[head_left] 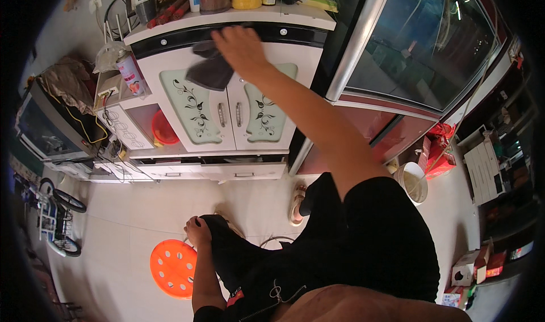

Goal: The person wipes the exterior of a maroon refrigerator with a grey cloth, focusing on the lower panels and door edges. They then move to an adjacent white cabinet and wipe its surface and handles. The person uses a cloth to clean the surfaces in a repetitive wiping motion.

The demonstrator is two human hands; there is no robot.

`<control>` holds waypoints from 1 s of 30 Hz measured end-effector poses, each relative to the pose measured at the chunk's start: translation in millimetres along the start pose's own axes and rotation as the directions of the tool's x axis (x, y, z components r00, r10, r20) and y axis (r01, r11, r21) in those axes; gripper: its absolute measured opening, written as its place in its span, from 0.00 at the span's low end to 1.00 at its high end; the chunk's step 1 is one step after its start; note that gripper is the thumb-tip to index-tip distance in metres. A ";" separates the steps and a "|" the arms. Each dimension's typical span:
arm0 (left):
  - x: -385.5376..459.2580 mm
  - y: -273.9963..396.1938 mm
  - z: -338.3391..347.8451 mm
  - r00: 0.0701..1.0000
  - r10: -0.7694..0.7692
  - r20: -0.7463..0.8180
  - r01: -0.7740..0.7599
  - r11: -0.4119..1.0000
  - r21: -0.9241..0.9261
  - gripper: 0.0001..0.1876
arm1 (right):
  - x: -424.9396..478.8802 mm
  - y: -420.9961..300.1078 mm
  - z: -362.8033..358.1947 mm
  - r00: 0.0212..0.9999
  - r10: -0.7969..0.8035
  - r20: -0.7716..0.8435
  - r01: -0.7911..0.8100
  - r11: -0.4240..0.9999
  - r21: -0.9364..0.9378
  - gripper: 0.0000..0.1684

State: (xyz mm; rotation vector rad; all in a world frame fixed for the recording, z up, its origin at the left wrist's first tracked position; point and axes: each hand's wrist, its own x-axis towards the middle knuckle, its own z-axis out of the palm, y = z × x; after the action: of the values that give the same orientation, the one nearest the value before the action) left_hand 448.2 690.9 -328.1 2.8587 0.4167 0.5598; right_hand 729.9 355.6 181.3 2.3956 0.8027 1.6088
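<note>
My right hand (pixel 242 51) reaches forward to the black trim (pixel 187 36) under the top of a white cabinet. From it hangs a dark grey cloth (pixel 210 71), pinched under the fingers and draped over the upper part of the doors. The two cabinet doors (pixel 232 92) are closed and have pale green panels with a black leaf pattern. Resting on my bent knee, my left hand (pixel 198 232) holds no object that I can see; its fingertips are partly hidden. Beside my left forearm stands an orange round stool (pixel 173 269) with holes in its seat.
Jars, including one with yellow contents (pixel 247 0), stand on the cabinet top. A glass-doored cabinet (pixel 408 45) rises to the right, near a white bucket (pixel 412 183). At left are a spray can (pixel 130 73), an old television (pixel 55 122) and a small bicycle (pixel 57 217).
</note>
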 end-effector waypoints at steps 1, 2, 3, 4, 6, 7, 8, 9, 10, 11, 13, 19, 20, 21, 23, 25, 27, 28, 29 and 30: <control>-2.7 1.8 7.6 1.000 -0.016 0.020 0.016 1.000 -0.002 0.16 | -15.3 19.7 -8.8 0.999 -0.002 0.040 0.003 1.000 -0.019 0.28; -4.2 0.4 11.5 0.999 -0.034 0.036 0.034 0.999 0.005 0.17 | -32.6 40.0 -14.1 0.997 0.038 0.072 -0.035 0.999 -0.040 0.29; -4.8 -4.5 12.6 0.998 -0.046 0.036 0.046 0.999 0.011 0.17 | -51.8 62.0 -20.1 0.992 0.076 0.099 -0.071 0.996 -0.059 0.30; -3.9 -1.0 13.0 0.998 -0.032 0.046 0.031 0.999 0.015 0.17 | -75.7 85.2 -29.9 0.998 0.046 -0.044 -0.049 0.997 -0.067 0.30; -4.2 3.3 9.1 0.997 0.035 0.063 -0.038 0.998 0.044 0.18 | -103.9 111.1 -56.9 0.976 0.197 0.091 -0.181 0.969 -0.166 0.28; -7.9 11.2 8.0 0.993 0.086 0.080 -0.090 0.994 0.056 0.18 | -118.6 124.5 -60.8 0.981 0.194 -0.008 -0.192 0.961 -0.200 0.27; -15.2 12.9 3.7 0.986 0.130 0.105 -0.139 0.987 0.085 0.18 | -124.0 122.9 -65.0 0.974 0.218 -0.054 -0.225 0.954 -0.200 0.27; -19.4 16.8 -0.5 0.975 0.175 0.135 -0.191 0.974 0.119 0.18 | -127.4 122.2 -65.0 0.972 0.225 -0.064 -0.234 0.947 -0.221 0.27; -19.2 21.2 -5.2 0.965 0.229 0.127 -0.249 0.952 0.177 0.18 | -125.5 114.9 -60.4 0.972 0.218 -0.084 -0.232 0.945 -0.233 0.26; -18.6 27.7 -8.2 0.957 0.275 0.096 -0.290 0.926 0.241 0.18 | -119.7 105.6 -52.5 0.972 0.211 -0.103 -0.230 0.942 -0.243 0.26; -9.7 39.1 -14.6 0.915 0.396 -0.073 -0.326 0.835 0.442 0.16 | -97.9 82.5 -33.5 0.987 0.130 -0.096 -0.149 0.963 -0.225 0.27; 14.9 112.0 -92.4 0.985 -0.057 0.161 0.099 0.960 -0.262 0.14 | -20.5 0.1 18.1 0.999 0.027 0.030 -0.021 0.984 -0.176 0.25; 18.7 103.8 -109.2 0.975 -0.106 0.194 0.147 0.965 -0.216 0.14 | 0.1 -20.2 29.8 0.998 -0.055 -0.040 0.048 0.986 -0.158 0.25; 19.3 92.0 -117.9 0.961 -0.158 0.229 0.198 0.966 -0.164 0.14 | 17.7 -45.4 41.0 0.996 -0.062 -0.057 0.056 0.993 -0.102 0.24; 16.1 81.1 -117.9 0.972 -0.155 0.179 0.187 0.965 -0.182 0.14 | 47.2 -72.9 57.9 0.979 -0.153 -0.138 0.144 0.987 -0.071 0.22; 13.6 75.2 -119.8 0.978 -0.140 0.157 0.171 0.964 -0.205 0.13 | 67.5 -98.1 74.7 0.973 -0.173 -0.153 0.161 0.983 -0.086 0.19; 14.3 71.9 -127.7 0.981 -0.119 0.152 0.153 0.960 -0.234 0.13 | 86.6 -115.5 87.8 0.955 -0.201 -0.220 0.192 0.979 -0.063 0.16; 12.3 66.7 -124.7 0.983 -0.125 0.132 0.154 0.958 -0.241 0.13 | 96.2 -125.6 92.8 0.953 -0.199 -0.230 0.192 0.980 -0.051 0.16; 8.9 61.3 -118.4 0.985 -0.130 0.112 0.154 0.956 -0.249 0.13 | 105.2 -134.8 97.0 0.951 -0.197 -0.239 0.193 0.980 -0.040 0.15; 10.4 63.5 -120.3 0.987 -0.132 0.096 0.153 0.953 -0.262 0.13 | 111.9 -141.0 101.1 0.948 -0.212 -0.236 0.213 0.977 -0.024 0.14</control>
State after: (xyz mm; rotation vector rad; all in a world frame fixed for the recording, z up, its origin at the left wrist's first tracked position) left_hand 424.9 651.1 -199.7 2.5567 0.4890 0.4393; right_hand 802.9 548.5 173.8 2.0570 1.0630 1.8230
